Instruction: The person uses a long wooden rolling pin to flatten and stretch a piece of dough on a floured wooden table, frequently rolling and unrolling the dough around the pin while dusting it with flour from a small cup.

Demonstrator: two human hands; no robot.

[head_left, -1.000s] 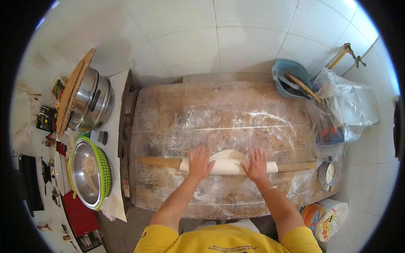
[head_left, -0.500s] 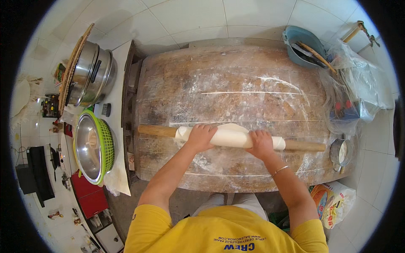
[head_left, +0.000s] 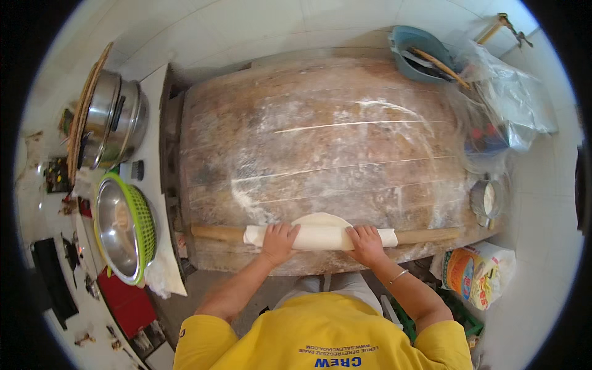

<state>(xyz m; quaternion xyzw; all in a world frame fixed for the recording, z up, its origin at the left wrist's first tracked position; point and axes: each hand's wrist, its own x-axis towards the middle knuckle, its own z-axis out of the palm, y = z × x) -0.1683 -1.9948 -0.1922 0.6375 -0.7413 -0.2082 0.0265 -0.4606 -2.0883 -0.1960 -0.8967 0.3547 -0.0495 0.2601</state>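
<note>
One broad wooden table (head_left: 345, 142), streaked with white flour, fills the centre of the frame. Across its lower edge lies a long rolling pin (head_left: 428, 236), bare at both ends. A steel pot (head_left: 102, 120) stands at upper left, above a green basket (head_left: 143, 225) holding a steel bowl; a blue tub (head_left: 406, 48) sits at upper right. Pale dough (head_left: 324, 238) wraps the pin's middle at lower centre, one rounded flap showing beyond it. The person's left hand (head_left: 279, 244) and right hand (head_left: 365, 245) grasp that roll from above, fingers bent over it. A thin bracelet (head_left: 399, 276) circles the right wrist.
</note>
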